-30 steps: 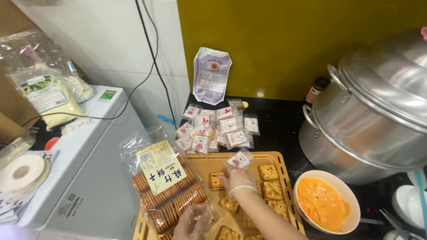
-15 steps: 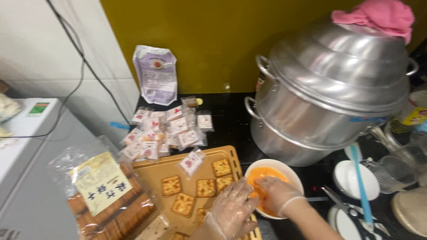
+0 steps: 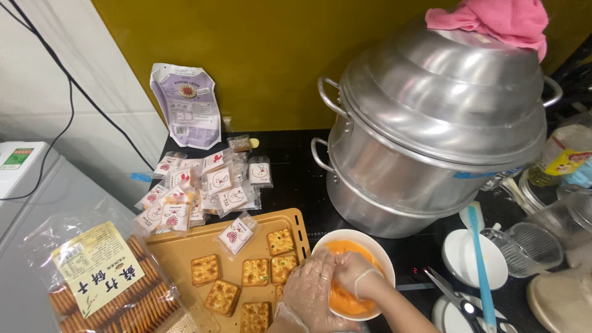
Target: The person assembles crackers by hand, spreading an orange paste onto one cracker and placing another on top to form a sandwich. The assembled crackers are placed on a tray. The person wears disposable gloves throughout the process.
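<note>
Cracker bag (image 3: 105,277) at 8 o'clock; wrapped packets (image 3: 203,191) at 10. Tan tray (image 3: 179,246) holds square crackers (image 3: 254,271). Both gloved hands over white bowl (image 3: 351,240) of orange filling (image 3: 345,299), at 6 o'clock: left hand (image 3: 308,293) loosely curled, right hand (image 3: 354,274) pinching filling, fingers together. Judgement: take a small even portion, keeping it over the bowl. Steamer pot (image 3: 431,123) at 2.

A home kitchen: a large metal steamer pot (image 3: 431,135) sits on a black induction cooktop (image 3: 296,179), beside a tray (image 3: 179,246) of crackers (image 3: 254,271) and a bowl (image 3: 376,246) of orange filling.
</note>
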